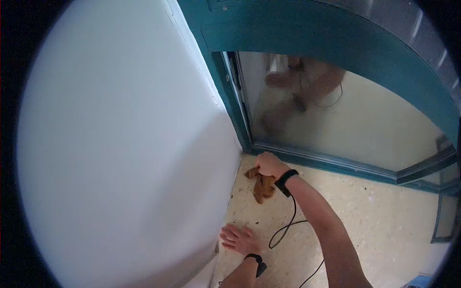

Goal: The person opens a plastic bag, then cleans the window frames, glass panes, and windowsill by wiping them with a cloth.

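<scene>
My right hand (271, 164) is closed on a crumpled brown cloth (263, 188) at the floor corner, close to the bottom of the green frame. Part of the cloth hangs below the fingers onto the floor. Lower down, my left hand (240, 240) lies flat on the speckled floor with its fingers spread, next to the white wall. Both wrists wear black bands, and a black cable (287, 230) trails from the right one across the floor.
A white wall (129, 120) rises on the left. Ahead stands a green frame (288, 29) around a glass pane (365, 110) that reflects a person. The pale floor (379, 216) extends right, where a small blue object (421, 281) shows at the lower edge.
</scene>
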`<action>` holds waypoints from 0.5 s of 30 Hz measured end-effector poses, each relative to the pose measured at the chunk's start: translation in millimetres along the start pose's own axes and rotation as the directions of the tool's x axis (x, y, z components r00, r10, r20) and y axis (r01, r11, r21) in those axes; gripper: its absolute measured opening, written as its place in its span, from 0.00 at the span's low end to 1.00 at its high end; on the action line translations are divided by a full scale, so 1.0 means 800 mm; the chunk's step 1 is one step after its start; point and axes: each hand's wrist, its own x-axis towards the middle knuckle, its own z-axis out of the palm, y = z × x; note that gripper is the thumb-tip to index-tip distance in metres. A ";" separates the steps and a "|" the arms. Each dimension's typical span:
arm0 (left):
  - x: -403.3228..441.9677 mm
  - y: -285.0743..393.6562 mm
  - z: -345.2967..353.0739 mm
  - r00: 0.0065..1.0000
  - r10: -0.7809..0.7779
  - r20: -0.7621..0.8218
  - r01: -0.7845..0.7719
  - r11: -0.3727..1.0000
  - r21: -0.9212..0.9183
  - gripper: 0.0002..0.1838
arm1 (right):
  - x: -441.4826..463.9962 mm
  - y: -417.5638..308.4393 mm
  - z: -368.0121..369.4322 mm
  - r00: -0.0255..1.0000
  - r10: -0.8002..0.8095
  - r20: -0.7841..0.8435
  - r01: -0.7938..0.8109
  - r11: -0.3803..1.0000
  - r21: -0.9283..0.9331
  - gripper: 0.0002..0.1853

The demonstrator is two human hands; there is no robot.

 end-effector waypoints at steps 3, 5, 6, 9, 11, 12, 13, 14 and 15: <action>-0.001 -0.003 0.004 1.000 -0.009 -0.003 0.009 1.000 -0.024 0.38 | -0.031 -0.037 -0.082 0.966 -0.007 -0.259 0.049 0.987 0.153 0.09; 0.003 -0.007 0.012 1.000 -0.001 -0.001 0.001 1.000 -0.015 0.40 | -0.033 -0.082 -0.148 0.847 0.027 -0.531 0.092 0.976 0.197 0.11; 0.002 -0.009 0.015 1.000 0.005 -0.003 -0.005 1.000 -0.007 0.41 | -0.038 -0.112 -0.180 0.715 0.076 -0.695 0.100 0.973 0.208 0.12; -0.001 -0.006 0.010 0.999 0.022 -0.025 -0.022 0.999 0.032 0.40 | -0.037 -0.177 -0.248 0.414 0.385 -0.825 0.392 0.743 0.543 0.15; 0.002 -0.003 0.002 1.000 0.009 0.019 -0.009 1.000 -0.006 0.40 | -0.017 -0.211 -0.278 0.224 0.328 -0.918 0.640 0.661 0.392 0.15; 0.001 -0.002 -0.002 0.999 -0.001 0.044 0.002 1.000 -0.020 0.40 | -0.009 -0.218 -0.287 0.180 0.210 -0.961 0.636 0.720 0.277 0.15; 0.001 -0.002 -0.005 0.999 -0.003 0.043 0.004 1.000 -0.028 0.40 | -0.002 -0.224 -0.297 0.134 0.089 -0.987 0.630 0.761 0.154 0.14; 0.000 0.000 -0.006 0.999 -0.006 0.043 0.007 0.999 -0.036 0.40 | 0.002 -0.227 -0.300 0.174 -0.020 -0.985 0.585 0.806 0.087 0.14; 0.000 0.000 -0.007 0.999 -0.008 0.045 0.010 0.999 -0.047 0.40 | 0.006 -0.230 -0.303 0.218 -0.127 -0.968 0.540 0.842 0.012 0.14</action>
